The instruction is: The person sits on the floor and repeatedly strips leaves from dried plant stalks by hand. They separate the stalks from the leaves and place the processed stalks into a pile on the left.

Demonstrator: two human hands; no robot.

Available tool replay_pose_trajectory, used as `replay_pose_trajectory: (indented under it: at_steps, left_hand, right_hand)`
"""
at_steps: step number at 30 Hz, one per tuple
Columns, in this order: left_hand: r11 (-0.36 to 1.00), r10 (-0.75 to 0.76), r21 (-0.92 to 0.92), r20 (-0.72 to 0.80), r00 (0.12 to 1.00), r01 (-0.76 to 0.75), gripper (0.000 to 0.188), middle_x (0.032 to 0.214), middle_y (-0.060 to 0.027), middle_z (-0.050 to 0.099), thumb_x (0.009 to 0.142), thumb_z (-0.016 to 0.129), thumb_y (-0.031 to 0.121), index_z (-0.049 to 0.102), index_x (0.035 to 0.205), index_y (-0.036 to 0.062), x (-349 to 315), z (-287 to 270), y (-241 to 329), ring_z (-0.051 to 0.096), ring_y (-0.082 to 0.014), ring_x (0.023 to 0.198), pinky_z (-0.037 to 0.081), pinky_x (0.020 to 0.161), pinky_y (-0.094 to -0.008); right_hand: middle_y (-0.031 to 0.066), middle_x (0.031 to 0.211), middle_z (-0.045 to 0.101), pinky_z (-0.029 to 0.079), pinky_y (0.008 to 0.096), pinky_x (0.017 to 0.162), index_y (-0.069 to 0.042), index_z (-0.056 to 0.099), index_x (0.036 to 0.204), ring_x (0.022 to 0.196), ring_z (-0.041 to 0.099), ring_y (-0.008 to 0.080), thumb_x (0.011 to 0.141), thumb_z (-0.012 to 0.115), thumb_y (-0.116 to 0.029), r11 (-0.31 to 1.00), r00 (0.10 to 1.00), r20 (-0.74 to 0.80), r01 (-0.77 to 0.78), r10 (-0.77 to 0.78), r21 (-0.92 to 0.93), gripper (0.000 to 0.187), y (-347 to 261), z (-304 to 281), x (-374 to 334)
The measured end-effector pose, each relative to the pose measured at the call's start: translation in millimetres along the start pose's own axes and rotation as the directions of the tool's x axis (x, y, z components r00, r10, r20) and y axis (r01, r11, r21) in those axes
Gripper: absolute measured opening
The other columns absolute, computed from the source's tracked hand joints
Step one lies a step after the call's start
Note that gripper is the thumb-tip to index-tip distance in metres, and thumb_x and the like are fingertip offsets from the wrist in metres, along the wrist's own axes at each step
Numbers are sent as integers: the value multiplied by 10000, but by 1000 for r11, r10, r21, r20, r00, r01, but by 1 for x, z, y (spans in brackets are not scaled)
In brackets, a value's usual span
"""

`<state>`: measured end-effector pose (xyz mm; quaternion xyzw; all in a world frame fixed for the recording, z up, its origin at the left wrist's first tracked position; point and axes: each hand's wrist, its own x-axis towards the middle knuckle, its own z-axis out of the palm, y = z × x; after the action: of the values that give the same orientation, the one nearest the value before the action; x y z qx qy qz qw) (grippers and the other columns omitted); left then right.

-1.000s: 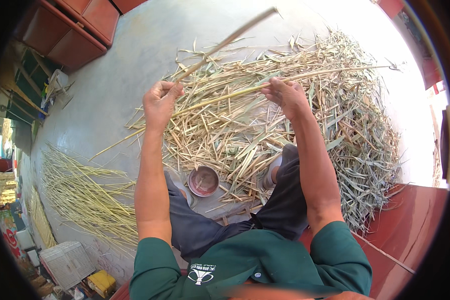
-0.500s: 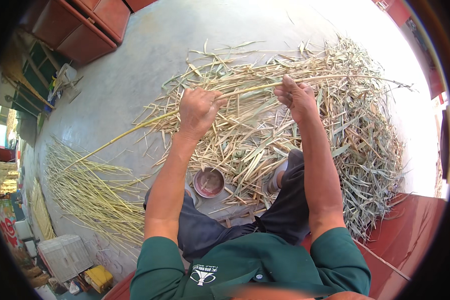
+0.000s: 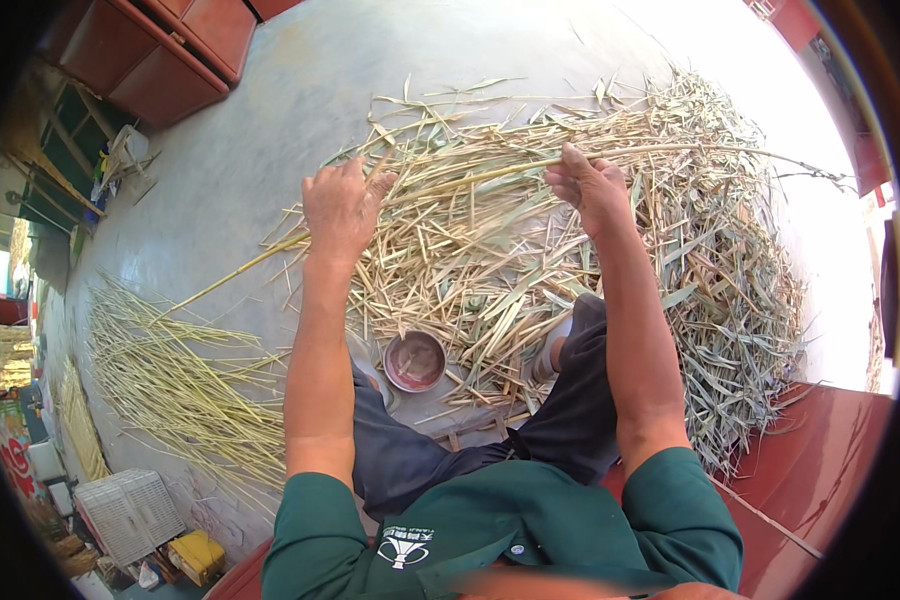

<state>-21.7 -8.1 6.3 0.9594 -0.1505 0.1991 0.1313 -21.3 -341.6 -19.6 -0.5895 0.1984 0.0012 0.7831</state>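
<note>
A long, thin yellowish plant stalk [image 3: 475, 181] stretches across in front of me, its thin tip out to the right and its thicker end down to the left. My right hand [image 3: 592, 188] pinches it between thumb and fingers above the leafy pile. Farther left, my left hand [image 3: 342, 205] is closed round the same stalk, thumb side toward the right; its other fingers are partly hidden behind the back of the hand. Beneath both hands lies a wide heap of dry leaves and husks [image 3: 500, 240].
Bare greenish-yellow stalks [image 3: 180, 390] lie in a bundle at left. A small round bowl [image 3: 415, 361] stands between my feet. Grey-green leaves [image 3: 720, 300] pile up at right. Red cabinets [image 3: 170, 75] stand far left, with a white wire crate [image 3: 130, 515] near left.
My left hand has slid left along the stalk, away from my right hand. My right hand has barely moved and keeps its pinch.
</note>
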Motion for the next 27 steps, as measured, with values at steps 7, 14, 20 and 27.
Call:
replay_pose_trajectory:
  at_steps: [7,14,20,27]
  left_hand:
    - [951,209,-222,-42,977,-213,253,769,-55,694,802,788,303,759,931,88,1,12,13,629,-246,750,423,738,-378]
    - [868,-3,-496,-23,1000,-9,174,849,-54,742,834,812,154,742,957,52,-2,17,15,661,-136,736,499,725,-284]
    - [425,-344,-883,45,938,199,197,851,-9,732,941,742,215,708,951,21,6,11,9,587,-34,717,421,582,-216]
    - [940,299,-124,-145,943,-317,264,840,-71,712,879,740,300,711,938,43,9,18,56,648,-243,814,426,769,-383]
  right_hand:
    - [123,836,705,585,238,572,30,615,977,704,704,158,925,751,-318,995,998,6,56,-57,77,377,6,20,-1]
    - [101,818,705,567,222,548,15,614,978,664,693,139,918,757,-346,998,999,-33,26,-25,52,393,-1,16,-3]
    - [114,831,699,575,240,577,22,607,977,689,696,160,921,754,-343,999,999,-26,24,-23,22,398,-3,21,-8]
    - [180,951,718,592,307,720,77,600,1065,814,727,218,922,743,-380,1000,983,185,-5,5,3,500,15,45,-25]
